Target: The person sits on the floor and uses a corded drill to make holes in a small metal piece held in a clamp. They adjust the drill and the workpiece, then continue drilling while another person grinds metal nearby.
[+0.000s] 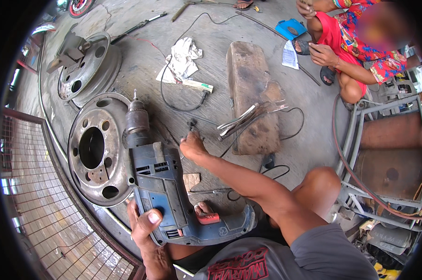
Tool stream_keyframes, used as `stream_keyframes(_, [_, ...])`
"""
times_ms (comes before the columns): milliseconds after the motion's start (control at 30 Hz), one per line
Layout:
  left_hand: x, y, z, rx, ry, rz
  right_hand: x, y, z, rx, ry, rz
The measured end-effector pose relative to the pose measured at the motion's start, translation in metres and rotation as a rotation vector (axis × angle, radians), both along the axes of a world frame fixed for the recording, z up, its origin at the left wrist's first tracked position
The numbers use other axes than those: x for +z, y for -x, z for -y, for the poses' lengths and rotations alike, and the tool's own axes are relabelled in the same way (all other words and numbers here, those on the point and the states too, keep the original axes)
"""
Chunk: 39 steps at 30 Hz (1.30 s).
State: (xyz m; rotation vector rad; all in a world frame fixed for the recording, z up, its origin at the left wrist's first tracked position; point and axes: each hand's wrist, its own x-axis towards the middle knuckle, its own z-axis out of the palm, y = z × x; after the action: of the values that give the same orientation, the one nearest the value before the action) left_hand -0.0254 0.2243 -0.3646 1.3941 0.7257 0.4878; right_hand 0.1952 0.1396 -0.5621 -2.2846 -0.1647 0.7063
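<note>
My left hand [147, 224] grips a blue and black power drill [162, 186] by its body, low at the left. The drill points up and away, with a thin bit in its chuck [137, 117]. My right hand [193, 143] is stretched out over the floor to the right of the chuck, its fingers closed. A small dark piece [192, 123] shows at its fingertips; I cannot make out its kind. Just left of the drill, a steel wheel rim [96, 175] leans with its holed face up.
Another wheel rim [92, 74] with a metal block on it lies beyond. A worn block [248, 70] carries welding rods [241, 119]. A white cloth [180, 60], a power strip [199, 86] and cables lie ahead. A person [360, 51] squats far right, by a metal-framed cart [355, 135]. Wire mesh [47, 196] stands left.
</note>
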Motion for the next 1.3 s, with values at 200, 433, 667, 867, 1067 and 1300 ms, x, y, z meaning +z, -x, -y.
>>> stream_keyframes(200, [0.039, -0.038, 0.033, -0.003, 0.321, 0.058, 0.128, -0.095, 0.031, 0.35, -0.12, 0.234])
stream_keyframes(433, [0.06, -0.067, 0.075, -0.234, 0.247, 0.085, 0.295, -0.068, 0.159, 0.665, -0.264, -0.176])
stream_keyframes(667, [0.059, -0.117, 0.158, -0.544, -0.019, -0.056, 0.264, -0.009, 0.263, 0.276, -0.506, -0.218])
stream_keyframes(867, [0.053, -0.143, 0.256, -0.83, -0.108, 0.08, 0.256, 0.0, 0.328, -0.184, -0.866, -0.194])
stream_keyframes(1067, [0.064, -0.157, 0.285, -1.215, -0.731, -0.008, 0.209, -0.015, 0.4, -0.496, -0.804, -0.097])
stream_keyframes(1300, [0.086, -0.141, 0.262, -1.233, -0.806, 0.081, 0.087, -0.073, 0.509, -1.075, -0.482, -0.109])
